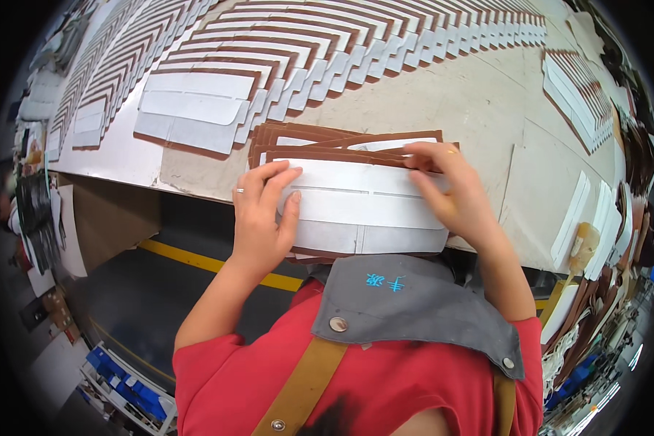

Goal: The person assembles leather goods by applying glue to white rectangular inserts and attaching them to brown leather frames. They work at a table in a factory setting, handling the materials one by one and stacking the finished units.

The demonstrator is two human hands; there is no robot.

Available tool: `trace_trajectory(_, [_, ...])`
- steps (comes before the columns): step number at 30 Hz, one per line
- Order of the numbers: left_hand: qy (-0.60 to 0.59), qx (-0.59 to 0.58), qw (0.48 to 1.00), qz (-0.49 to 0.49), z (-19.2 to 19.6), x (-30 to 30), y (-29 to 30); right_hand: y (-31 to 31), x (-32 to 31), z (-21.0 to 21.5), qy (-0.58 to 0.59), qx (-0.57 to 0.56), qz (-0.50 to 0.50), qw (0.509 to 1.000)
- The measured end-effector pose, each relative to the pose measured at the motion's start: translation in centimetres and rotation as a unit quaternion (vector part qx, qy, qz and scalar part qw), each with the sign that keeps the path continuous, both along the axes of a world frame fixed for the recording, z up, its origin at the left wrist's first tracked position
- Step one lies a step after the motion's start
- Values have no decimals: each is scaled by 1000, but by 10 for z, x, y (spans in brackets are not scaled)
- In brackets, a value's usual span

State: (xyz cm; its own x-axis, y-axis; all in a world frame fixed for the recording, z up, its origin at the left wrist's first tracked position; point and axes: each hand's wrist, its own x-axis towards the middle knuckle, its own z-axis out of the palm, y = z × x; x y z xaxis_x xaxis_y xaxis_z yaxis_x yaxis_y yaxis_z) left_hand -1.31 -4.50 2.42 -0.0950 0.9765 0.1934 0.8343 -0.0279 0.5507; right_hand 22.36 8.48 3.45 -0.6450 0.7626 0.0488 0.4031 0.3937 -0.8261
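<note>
In front of me at the table's near edge lies a flat white panel with a brown border along its far side and a slit-like line across its middle. It rests on a pile of similar brown-edged pieces, stacked unevenly. My left hand touches the panel's left end, fingers spread and thumb apart. At the right end, my right hand has its thumb on the white surface and its bent forefinger by the far brown edge, the two apart. The undersides of both hands are hidden.
Long overlapping rows of the same brown-edged pieces cover the table's far and left parts. Another fanned row lies at right. White strips and a brush-like tool with a yellowish head are near the right edge. A table bears these.
</note>
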Motion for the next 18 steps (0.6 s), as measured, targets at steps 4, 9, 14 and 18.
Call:
trace_trajectory(4, [2, 9, 1000, 10, -1, 3, 6, 4, -17, -7, 23, 16, 22, 999])
trace_trajectory(9, [-13, 19, 999, 29, -6, 1, 4, 10, -23, -10, 24, 40, 74, 996])
trace_trajectory(14, [-8, 40, 996, 77, -5, -3, 5, 4, -22, 1, 42, 42, 61, 996])
trace_trajectory(18, [-99, 5, 990, 103, -2, -7, 16, 2, -17, 8, 63, 47, 38, 996])
